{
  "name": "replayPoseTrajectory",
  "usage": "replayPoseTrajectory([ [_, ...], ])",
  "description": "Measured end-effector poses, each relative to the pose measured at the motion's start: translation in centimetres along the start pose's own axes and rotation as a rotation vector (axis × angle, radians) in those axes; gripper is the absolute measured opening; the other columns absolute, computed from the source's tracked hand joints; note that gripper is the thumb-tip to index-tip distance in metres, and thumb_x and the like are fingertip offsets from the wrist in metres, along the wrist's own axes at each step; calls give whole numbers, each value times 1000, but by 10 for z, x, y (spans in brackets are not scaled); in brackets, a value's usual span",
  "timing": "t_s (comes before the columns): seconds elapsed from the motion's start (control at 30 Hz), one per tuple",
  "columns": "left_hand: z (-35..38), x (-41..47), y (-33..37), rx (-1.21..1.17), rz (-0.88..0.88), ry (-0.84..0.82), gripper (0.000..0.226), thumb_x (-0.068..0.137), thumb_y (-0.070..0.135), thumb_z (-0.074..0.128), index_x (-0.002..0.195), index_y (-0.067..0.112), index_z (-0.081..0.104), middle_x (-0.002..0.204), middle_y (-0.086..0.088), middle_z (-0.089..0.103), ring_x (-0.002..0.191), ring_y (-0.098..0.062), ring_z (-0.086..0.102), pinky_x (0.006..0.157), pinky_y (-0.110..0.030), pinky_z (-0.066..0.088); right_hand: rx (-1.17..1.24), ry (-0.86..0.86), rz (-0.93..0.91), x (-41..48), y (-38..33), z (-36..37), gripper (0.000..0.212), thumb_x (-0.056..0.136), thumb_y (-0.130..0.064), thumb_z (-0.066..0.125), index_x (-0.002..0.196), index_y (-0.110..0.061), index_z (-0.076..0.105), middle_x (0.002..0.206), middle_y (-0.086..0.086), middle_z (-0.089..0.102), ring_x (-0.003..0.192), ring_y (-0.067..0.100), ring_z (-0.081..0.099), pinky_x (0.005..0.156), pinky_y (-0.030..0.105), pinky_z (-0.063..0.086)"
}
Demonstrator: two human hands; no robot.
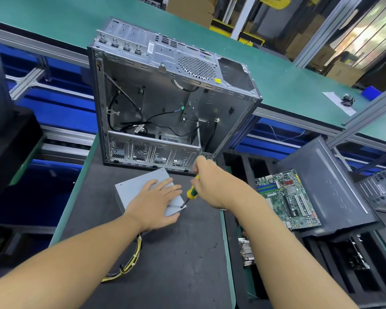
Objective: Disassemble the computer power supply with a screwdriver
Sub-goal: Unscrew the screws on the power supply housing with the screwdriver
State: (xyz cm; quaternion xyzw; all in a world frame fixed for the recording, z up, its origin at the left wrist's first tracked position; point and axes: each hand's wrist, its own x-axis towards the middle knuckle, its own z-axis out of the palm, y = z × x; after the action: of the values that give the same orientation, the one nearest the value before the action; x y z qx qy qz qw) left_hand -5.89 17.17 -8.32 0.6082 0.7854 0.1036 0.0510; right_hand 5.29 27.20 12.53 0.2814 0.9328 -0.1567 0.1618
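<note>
Much of the power supply (135, 186) is hidden under the left hand (156, 201). That hand lies flat on top of it, fingers straight and a little spread, pressing down. The box is plain gray metal with flat sides and sharp corners. It sits on the black mat (165, 253), just in front of the computer case (165, 97).

A bunch of yellow and black wires (129, 264) comes out from under the left wrist. Where they join the box cannot be seen.

The right hand (212, 184) curls its fingers round the top of the screwdriver (191, 192), which has a yellow and green handle. The tool leans over, and its thin metal tip touches the near right corner of the box. The screw there is too small to make out.

The case stands open and is made of shiny gray metal. It has a round patch of little holes (like a sieve) and loose black wires inside. A small yellow sticker (217, 80) sits on its top edge, but the writing on it is too tiny to read.

To the right, a green circuit board (288, 197) with white slots and blue strips lies on a dark gray panel (328, 190). Any print on the board is too small to read. Far back on the green table (54, 18), a blue bin (371, 93) is partly hidden behind a metal bar.
</note>
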Motion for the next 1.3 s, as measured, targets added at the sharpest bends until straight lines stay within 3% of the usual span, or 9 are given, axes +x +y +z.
replayPoseTrajectory([
  [0.13, 0, 1, 0, -13, -12, -29, 78, 85, 73, 21, 154, 36, 26, 161, 23, 19, 151, -5, -2, 121, -39, 0, 15, -113, 13, -1, -2, -5, 25, 95, -28, 51, 114, -23, 36, 113, 2, 39, 102, 26, 40, 88, 44, 43],
  [0.33, -3, 0, 0, -3, -10, -33, 75, 86, 70, 24, 153, 36, 28, 161, 23, 20, 151, -4, -2, 121, -39, 1, -58, 120, 77, 1, -5, 4, 26, 104, -41, 36, 96, -16, 35, 81, 6, 51, 69, 28, 49, 64, 39, 40],
  [0.5, -6, 0, 2, -1, -20, -32, 73, 87, 69, 25, 153, 38, 26, 160, 25, 18, 151, -3, -2, 121, -38, 2, 7, -119, 15, 1, -2, -11, 32, 92, -20, 54, 119, -19, 37, 113, 2, 37, 99, 26, 40, 82, 39, 40],
  [0.67, -7, -1, 2, 12, -14, -33, 72, 88, 68, 26, 153, 38, 26, 160, 25, 19, 151, -3, -3, 121, -38, 3, -105, 72, 139, 3, 0, 0, 42, 100, -56, 31, 105, -15, 35, 85, 2, 44, 80, 32, 49, 67, 40, 39],
  [0.77, -8, -1, 2, 2, -14, -31, 71, 89, 68, 29, 153, 38, 27, 160, 25, 20, 151, -3, -2, 121, -38, 3, -173, 192, 54, 3, 5, 4, 30, 104, -43, 33, 99, -13, 35, 73, 3, 45, 70, 31, 50, 58, 38, 38],
  [0.9, -7, -1, 2, -1, -16, -27, 70, 89, 67, 30, 152, 38, 29, 160, 25, 21, 151, -3, -1, 121, -38, 3, 30, 4, -33, 2, 11, -6, 23, 92, -23, 54, 109, -17, 40, 89, -3, 46, 86, 25, 43, 70, 37, 37],
  [1.07, -4, -1, 1, 6, -24, -20, 72, 87, 69, 27, 151, 38, 31, 159, 25, 24, 150, -3, 1, 121, -37, 3, 8, 65, 97, 2, 7, 1, 41, 98, -58, 37, 100, -18, 32, 85, 2, 52, 75, 28, 51, 64, 38, 37],
  [1.17, -4, -1, 1, -3, -27, -10, 71, 87, 68, 29, 150, 37, 33, 158, 25, 26, 150, -3, 2, 121, -37, 4, -87, 137, 75, 2, 4, 3, 31, 103, -45, 34, 98, -15, 33, 74, 4, 47, 67, 29, 48, 61, 38, 36],
  [1.3, -4, -1, 2, -7, -33, -2, 70, 86, 68, 29, 150, 38, 33, 157, 26, 26, 150, -2, 3, 120, -36, 2, 38, -71, 17, -2, 4, -10, 23, 92, -22, 54, 107, -19, 37, 94, -2, 44, 90, 26, 41, 75, 38, 39],
])
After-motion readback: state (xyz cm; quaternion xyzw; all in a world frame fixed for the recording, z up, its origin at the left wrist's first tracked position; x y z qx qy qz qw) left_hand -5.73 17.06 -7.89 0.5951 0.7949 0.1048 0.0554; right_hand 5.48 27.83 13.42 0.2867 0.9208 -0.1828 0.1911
